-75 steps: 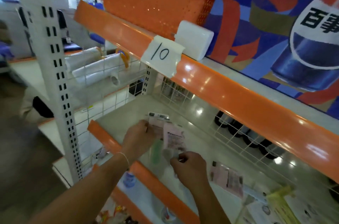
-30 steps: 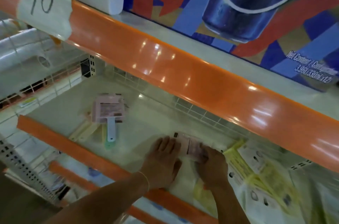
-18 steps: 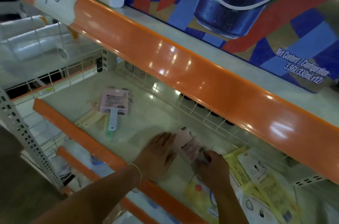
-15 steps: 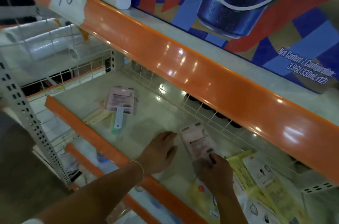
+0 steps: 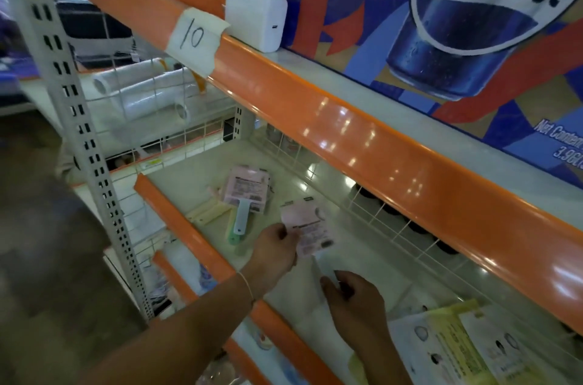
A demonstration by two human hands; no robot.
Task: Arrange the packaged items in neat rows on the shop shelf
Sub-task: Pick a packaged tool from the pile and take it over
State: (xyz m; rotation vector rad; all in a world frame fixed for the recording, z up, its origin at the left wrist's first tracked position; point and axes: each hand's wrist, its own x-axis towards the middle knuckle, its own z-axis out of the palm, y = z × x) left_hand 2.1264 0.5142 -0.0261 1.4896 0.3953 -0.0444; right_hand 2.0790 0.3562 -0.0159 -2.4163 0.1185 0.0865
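We've got the pink packet (image 5: 307,231) pinched at its edge in our left hand (image 5: 277,250), just right of the pink stack (image 5: 247,193) on the shelf (image 5: 372,271). Our right hand (image 5: 353,298) is curled on its lower end, we think. Flimsy card, so it could land crooked.

A white charger block (image 5: 256,20) is seen standing on the upper ledge, just beside a taped paper tag (image 5: 196,39) marked "10" that is stuck over the orange rail (image 5: 362,132). Behind the block, a blue and red cola poster (image 5: 441,37) is spread across the back. To the left, white rolls (image 5: 142,94) are stacked behind wire mesh (image 5: 157,132). A perforated upright (image 5: 72,119) is set at the left. Dark round shapes (image 5: 413,223) are glimpsed behind the rear grid.
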